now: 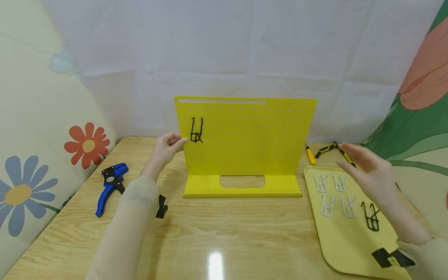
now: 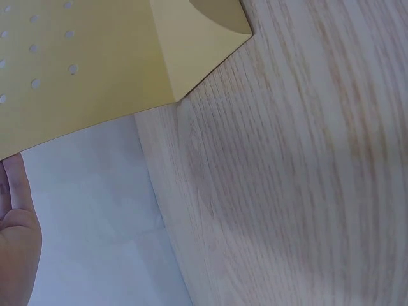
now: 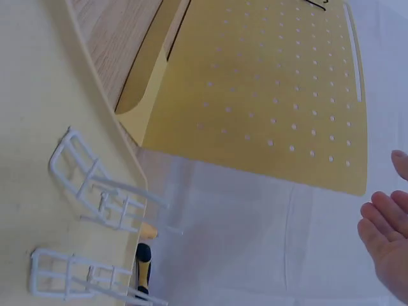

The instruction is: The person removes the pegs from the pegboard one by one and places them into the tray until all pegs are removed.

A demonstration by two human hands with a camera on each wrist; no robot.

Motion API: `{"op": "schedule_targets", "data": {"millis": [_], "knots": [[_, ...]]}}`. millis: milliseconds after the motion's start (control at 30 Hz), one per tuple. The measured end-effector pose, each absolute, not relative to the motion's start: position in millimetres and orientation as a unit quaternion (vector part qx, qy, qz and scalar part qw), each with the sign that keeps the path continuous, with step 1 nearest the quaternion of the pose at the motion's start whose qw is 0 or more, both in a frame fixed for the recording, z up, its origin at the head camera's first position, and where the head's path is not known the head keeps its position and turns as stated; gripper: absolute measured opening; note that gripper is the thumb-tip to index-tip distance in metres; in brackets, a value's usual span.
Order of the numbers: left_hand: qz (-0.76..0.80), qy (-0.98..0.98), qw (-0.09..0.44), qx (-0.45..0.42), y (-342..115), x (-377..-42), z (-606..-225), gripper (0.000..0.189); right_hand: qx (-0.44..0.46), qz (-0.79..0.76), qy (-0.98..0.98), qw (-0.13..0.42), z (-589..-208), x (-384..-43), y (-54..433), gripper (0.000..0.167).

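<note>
A yellow pegboard (image 1: 245, 144) stands upright on its own base, a black wire hook (image 1: 196, 137) hanging near its upper left. My left hand (image 1: 168, 147) pinches the board's left edge, thumb at the front; the other fingers pass behind it, partly hidden. Over the right-hand tray (image 1: 325, 245) my right hand (image 1: 369, 171) hovers with fingers extended and nothing in it. Several white wire hooks (image 1: 327, 206) and one black wire hook (image 1: 371, 217) lie on that tray. In the right wrist view, the white hooks (image 3: 95, 182) show below the empty right hand (image 3: 389, 239).
Blue-and-black wire strippers (image 1: 111, 184) lie on the wooden table (image 1: 196, 241) at the left. Behind the tray are a yellow-handled tool (image 1: 310, 155) and black-and-yellow pliers (image 1: 325, 149). A white cloth (image 1: 227, 50) hangs behind the board.
</note>
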State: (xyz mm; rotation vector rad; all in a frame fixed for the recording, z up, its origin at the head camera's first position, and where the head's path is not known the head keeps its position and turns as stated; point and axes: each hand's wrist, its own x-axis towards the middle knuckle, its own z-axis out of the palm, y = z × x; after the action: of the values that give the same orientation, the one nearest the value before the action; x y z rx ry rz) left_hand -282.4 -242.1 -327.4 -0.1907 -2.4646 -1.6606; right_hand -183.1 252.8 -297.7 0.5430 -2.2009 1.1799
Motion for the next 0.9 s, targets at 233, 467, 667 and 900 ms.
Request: {"op": "schedule_targets", "data": {"millis": [233,467,667,900], "knots": [[-0.552,-0.827,0.083,-0.067,-242.7,-282.7,-327.9,0.025,0.283,0.436,-0.807,0.28,-296.3,-206.9,206.1,0.046],[-0.553,-0.826,0.086,-0.07,-241.8,-283.7,-328.5,0.023,0.317,0.434,-0.796,0.28,-297.0,-228.2,162.3,0.049],[-0.547,-0.829,0.088,-0.07,-241.7,-284.0,-329.0,0.023,0.354,0.437,-0.783,0.266,-298.8,-238.3,126.6,0.051],[-0.553,-0.825,0.087,-0.071,-241.8,-283.8,-329.0,0.022,0.404,0.431,-0.762,0.265,-300.1,-251.7,80.7,0.047]]}}
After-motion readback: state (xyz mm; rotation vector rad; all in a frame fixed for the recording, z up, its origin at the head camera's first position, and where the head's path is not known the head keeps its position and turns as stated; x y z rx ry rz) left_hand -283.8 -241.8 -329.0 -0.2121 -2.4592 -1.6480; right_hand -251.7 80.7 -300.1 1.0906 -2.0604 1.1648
